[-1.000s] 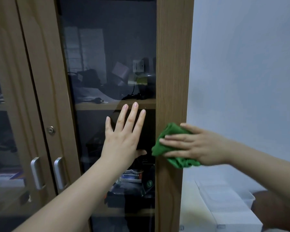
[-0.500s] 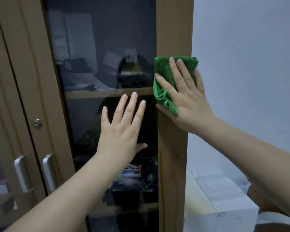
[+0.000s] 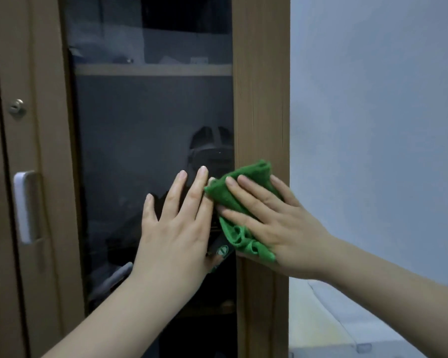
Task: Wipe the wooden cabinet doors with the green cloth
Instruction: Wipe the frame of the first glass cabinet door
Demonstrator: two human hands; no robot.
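The wooden cabinet door (image 3: pixel 260 99) has a dark glass panel and a broad wooden right frame. My right hand (image 3: pixel 274 223) presses the crumpled green cloth (image 3: pixel 233 200) flat against that right frame at mid height, fingers spread over the cloth. My left hand (image 3: pixel 176 228) lies flat on the glass panel just left of the cloth, fingers apart and holding nothing. Its fingertips almost touch the cloth's left edge.
A white door handle (image 3: pixel 23 205) and a round lock (image 3: pixel 16 107) sit on the door's left frame. Shelves with dark objects show behind the glass. A pale wall (image 3: pixel 373 125) lies right of the cabinet, with a white box (image 3: pixel 360 332) low beside it.
My right hand with the cloth went up the right frame, then came back down to mid height. My left hand stayed flat on the glass. The view shifted lower and closer.
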